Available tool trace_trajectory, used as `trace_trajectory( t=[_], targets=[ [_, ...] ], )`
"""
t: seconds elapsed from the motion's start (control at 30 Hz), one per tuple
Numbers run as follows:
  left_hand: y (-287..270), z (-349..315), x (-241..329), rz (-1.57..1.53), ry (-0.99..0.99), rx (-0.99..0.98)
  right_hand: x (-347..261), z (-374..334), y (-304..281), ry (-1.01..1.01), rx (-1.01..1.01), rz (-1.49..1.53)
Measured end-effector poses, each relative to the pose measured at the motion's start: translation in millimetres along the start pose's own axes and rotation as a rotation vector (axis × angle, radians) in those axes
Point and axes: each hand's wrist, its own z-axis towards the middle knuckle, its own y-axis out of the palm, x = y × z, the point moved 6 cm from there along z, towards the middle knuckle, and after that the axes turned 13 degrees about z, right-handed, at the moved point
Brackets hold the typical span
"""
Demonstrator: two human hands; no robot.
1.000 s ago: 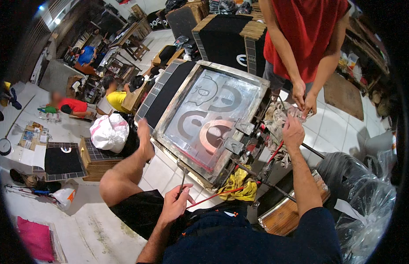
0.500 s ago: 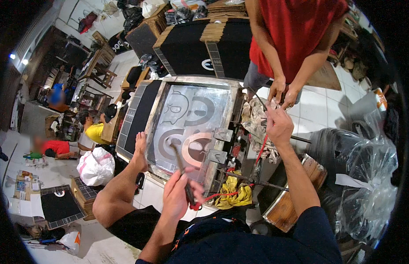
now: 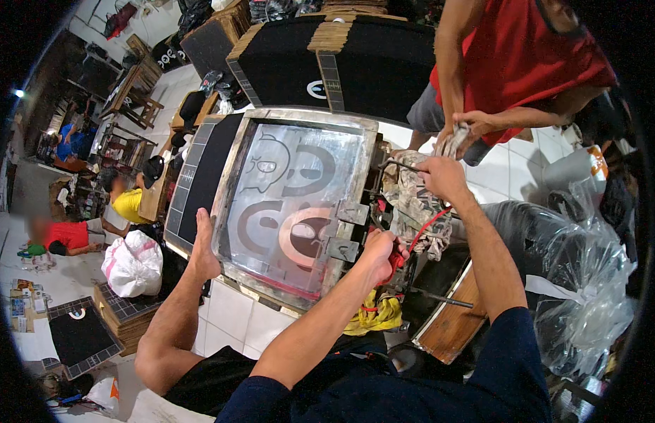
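My left hand (image 3: pixel 385 255) is closed beside the metal clamps (image 3: pixel 343 248), around a dark rod-like tool with a red end; much of it is hidden by the fingers. A red cord (image 3: pixel 427 229) runs up from there. Over stained rags (image 3: pixel 412 187), my right hand (image 3: pixel 443 178) grips a thin dark metal rod (image 3: pixel 403 166), which reaches left to the hinge side of the screen-printing frame (image 3: pixel 232 162). Grey round designs show on the frame's mesh. My bare foot (image 3: pixel 206 247) touches the frame's left edge.
At upper right, a person in red holds a cloth (image 3: pixel 453 141). Black fabric panels (image 3: pixel 278 67) stand behind the frame. A yellow cloth (image 3: pixel 377 314) hangs below the clamps. Clear plastic (image 3: pixel 588 282) and a wooden board (image 3: pixel 447 317) lie to the right.
My left hand has moved right and up, from over the screen's near edge to beside the clamps, with the tool. The person in red has shifted right with the cloth.
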Motion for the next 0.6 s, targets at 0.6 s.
trace_trajectory(
  t=[0.6],
  targets=[
    [12,21,18,-0.155,0.061,-0.11,-1,25,16,-0.205,-0.346,-0.004]
  ],
)
